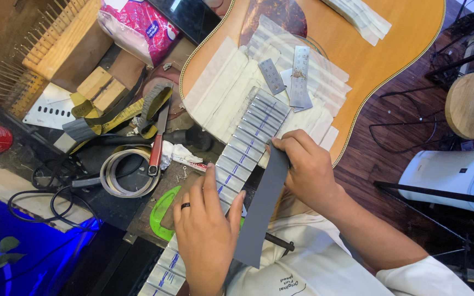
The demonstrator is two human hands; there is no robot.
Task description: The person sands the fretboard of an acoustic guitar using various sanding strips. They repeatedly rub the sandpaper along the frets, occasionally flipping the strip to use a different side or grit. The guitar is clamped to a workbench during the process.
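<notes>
While both hands work the taped guitar neck (pixel 237 159)
Right hand (pixel 303 170) fingers pinch the grey abrasive strip (pixel 261 211); left hand (pixel 207 230) lies flat, gripping nothing. Uneven pressure might, I judge, tear the tape.

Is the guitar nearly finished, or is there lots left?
Done: tape covers the guitar body and the fretboard between frets, with blue marks along them. In hand: the left hand steadies the neck while the right hand holds a grey strip against it. Remaining: the blue marks show unworn.
</notes>
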